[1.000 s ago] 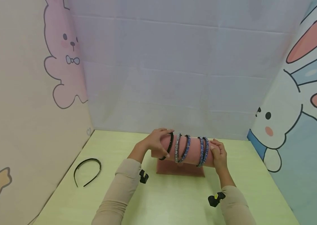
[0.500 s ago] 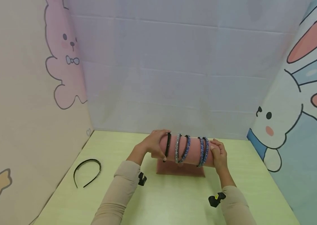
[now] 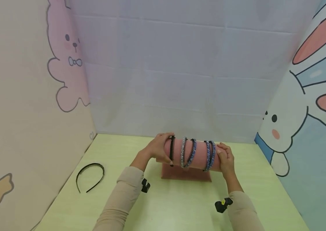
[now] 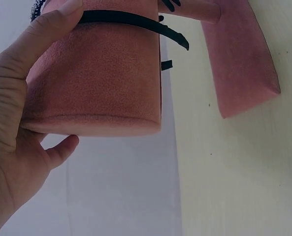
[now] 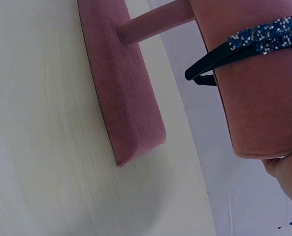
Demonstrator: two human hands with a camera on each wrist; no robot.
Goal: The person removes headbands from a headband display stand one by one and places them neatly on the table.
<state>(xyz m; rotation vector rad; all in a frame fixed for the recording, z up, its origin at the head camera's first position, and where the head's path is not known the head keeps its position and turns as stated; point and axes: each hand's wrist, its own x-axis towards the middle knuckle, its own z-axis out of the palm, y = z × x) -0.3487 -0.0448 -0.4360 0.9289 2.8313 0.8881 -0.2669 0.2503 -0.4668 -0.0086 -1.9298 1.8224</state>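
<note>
A pink velvety headband display stand (image 3: 199,157) has a horizontal roll on a short post and flat base. My left hand (image 3: 157,148) spans the roll's left end, its thumb (image 4: 69,6) and fingers holding a black toothed headband (image 3: 172,151) that sits round the roll. In the left wrist view the thumb lies on this band's arm (image 4: 128,19). My right hand (image 3: 227,160) grips the roll's right end. Between the hands sit a silvery glittery headband (image 3: 182,152) and several blue glittery ones (image 3: 191,154). The roll hides part of both hands' fingers.
Another black toothed headband (image 3: 90,165) lies on the left of the pale yellow-green table (image 3: 174,208). A white cloth backdrop (image 3: 163,80) hangs behind the table. Cartoon-printed panels (image 3: 324,154) flank both sides.
The black headband under my left hand has gone from slanted to nearly upright and shifted slightly left. My left hand moved with it; my right hand stays at the roll's end.
</note>
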